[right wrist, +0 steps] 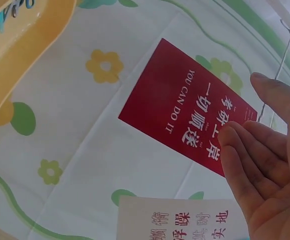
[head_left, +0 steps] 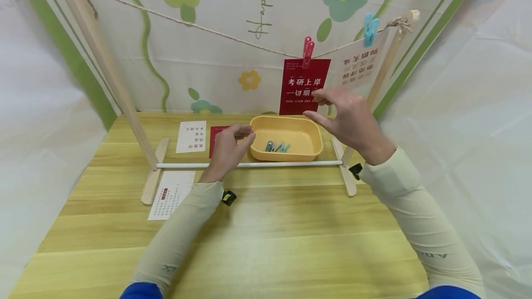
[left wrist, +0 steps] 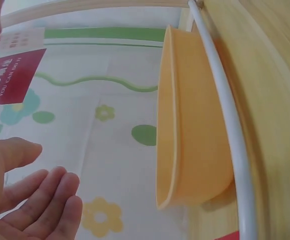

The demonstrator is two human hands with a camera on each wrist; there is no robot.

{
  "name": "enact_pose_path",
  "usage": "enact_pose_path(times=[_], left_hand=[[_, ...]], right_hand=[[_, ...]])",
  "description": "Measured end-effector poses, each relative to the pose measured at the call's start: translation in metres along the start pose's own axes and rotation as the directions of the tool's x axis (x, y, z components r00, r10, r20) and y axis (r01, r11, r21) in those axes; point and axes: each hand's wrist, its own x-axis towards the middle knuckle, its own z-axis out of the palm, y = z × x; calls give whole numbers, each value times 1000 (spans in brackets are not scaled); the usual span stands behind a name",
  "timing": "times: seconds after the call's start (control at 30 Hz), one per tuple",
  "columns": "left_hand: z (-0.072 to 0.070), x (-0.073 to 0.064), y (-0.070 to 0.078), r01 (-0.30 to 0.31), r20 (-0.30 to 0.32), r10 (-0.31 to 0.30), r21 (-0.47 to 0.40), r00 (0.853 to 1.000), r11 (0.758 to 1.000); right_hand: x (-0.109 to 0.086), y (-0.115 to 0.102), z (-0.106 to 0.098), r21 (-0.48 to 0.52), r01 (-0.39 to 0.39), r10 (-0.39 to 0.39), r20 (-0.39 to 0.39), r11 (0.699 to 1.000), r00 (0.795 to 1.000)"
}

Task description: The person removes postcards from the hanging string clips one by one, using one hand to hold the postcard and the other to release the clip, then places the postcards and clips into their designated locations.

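Note:
A red card (head_left: 300, 101) with white lettering hangs from the rope (head_left: 216, 33) by a pink clothespin (head_left: 307, 52). To its right, a blue clothespin (head_left: 371, 30) holds a white card (head_left: 358, 66) near the post. My right hand (head_left: 351, 121) is raised in front of the red card's lower right, thumb and fingers apart with nothing between them. Lower down, my left hand (head_left: 228, 149) hovers at the left end of the yellow tray (head_left: 287, 153), its relaxed fingers empty. Several small clothespins (head_left: 277, 147) lie in that tray.
Two wooden posts (head_left: 110, 73) carry the rope, joined low down by a white rod (head_left: 287, 164). On the table lie a white card (head_left: 191, 136), a red card (head_left: 216, 134) partly behind my left hand, and a printed white card (head_left: 170, 195) in front of the rod.

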Motion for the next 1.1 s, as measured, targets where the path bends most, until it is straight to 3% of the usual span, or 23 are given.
enact_pose_path(times=[0.3, 0.47, 0.67, 0.87, 1.1], left_hand=[[8, 12, 2, -18, 18, 19, -85, 1000, 996], [14, 15, 4, -20, 12, 21, -91, 1000, 996], [21, 22, 12, -66, 6, 67, -128, 998, 990], [25, 28, 18, -14, 19, 18, -220, 1000, 975], [30, 33, 24, 10, 30, -3, -235, 1000, 972]], right_hand=[[17, -1, -7, 3, 12, -12, -37, 1000, 999], [28, -3, -13, -7, 8, -8, -51, 1000, 999], [43, -5, -24, -46, -11, 9, -61, 999, 998], [56, -9, -29, -68, -17, 14, -41, 998, 999], [67, -10, -37, -60, -16, 12, -59, 998, 998]])
